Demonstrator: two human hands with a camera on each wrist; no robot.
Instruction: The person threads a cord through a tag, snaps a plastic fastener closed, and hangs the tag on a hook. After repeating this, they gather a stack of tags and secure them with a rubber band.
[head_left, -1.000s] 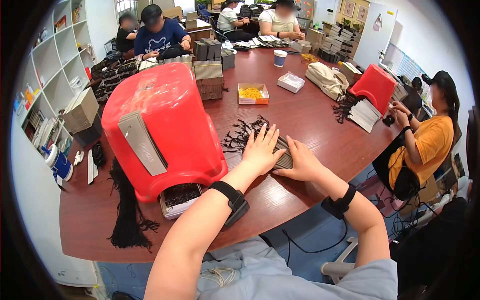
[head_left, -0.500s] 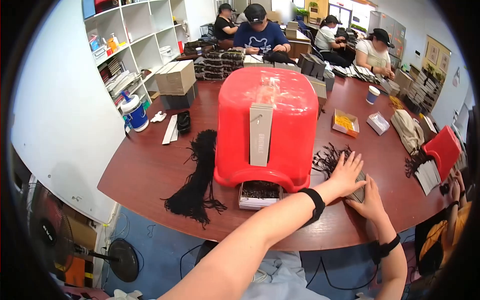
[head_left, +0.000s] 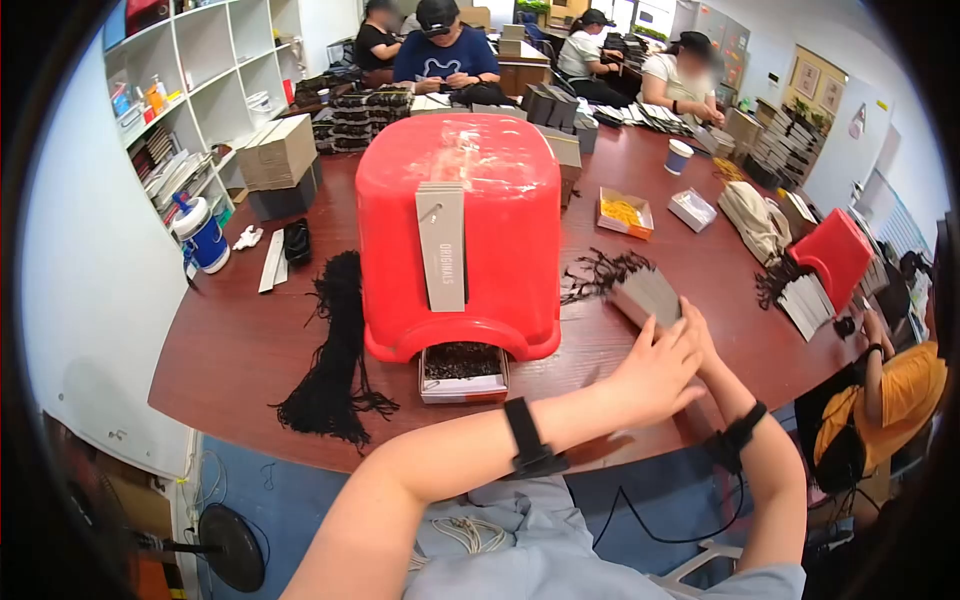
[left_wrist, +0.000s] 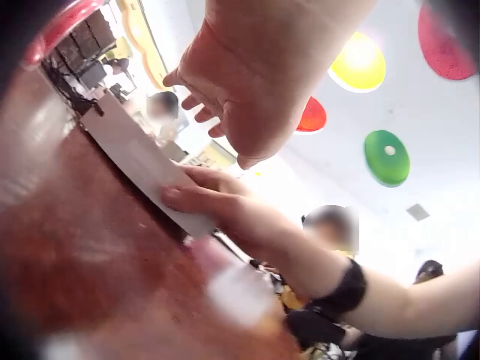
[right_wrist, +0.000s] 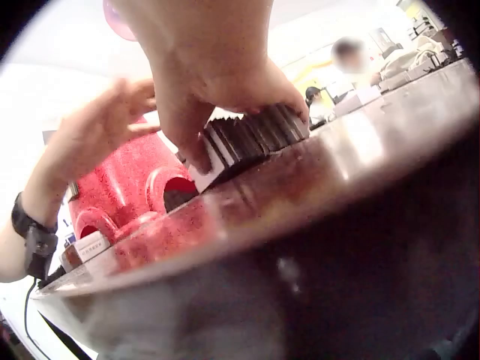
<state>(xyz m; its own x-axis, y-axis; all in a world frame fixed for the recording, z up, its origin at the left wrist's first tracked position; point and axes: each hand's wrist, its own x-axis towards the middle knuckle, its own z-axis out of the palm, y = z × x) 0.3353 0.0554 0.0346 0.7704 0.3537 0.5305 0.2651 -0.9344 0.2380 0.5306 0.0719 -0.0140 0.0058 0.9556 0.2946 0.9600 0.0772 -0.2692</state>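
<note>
A stack of grey cards (head_left: pixel 648 296) with black strings (head_left: pixel 598 272) at its far left end stands on the table. The right hand (head_left: pixel 702 345) grips its near end; in the right wrist view that hand (right_wrist: pixel 217 79) has thumb and fingers on opposite sides of the stack (right_wrist: pixel 251 139). My left hand (head_left: pixel 652 380) hovers on the near side, partly in front of the right one, fingers extended and nothing in them. From the left wrist view, the left hand (left_wrist: pixel 244 90) is raised apart from the cards (left_wrist: pixel 139 154).
A red upturned stool (head_left: pixel 460 230) with cards on its side covers part of a small box (head_left: pixel 463 390). Black strings (head_left: pixel 335 350) lie left of it. Beyond the stack are a box of yellow items (head_left: pixel 625 213), a white box (head_left: pixel 691 210) and a cup (head_left: pixel 679 156). Other people sit around.
The left hand has come off the stack and moved toward the body. The cards now show a broad grey face, with the right hand at their near end. The head view has swung left, then partly back.
</note>
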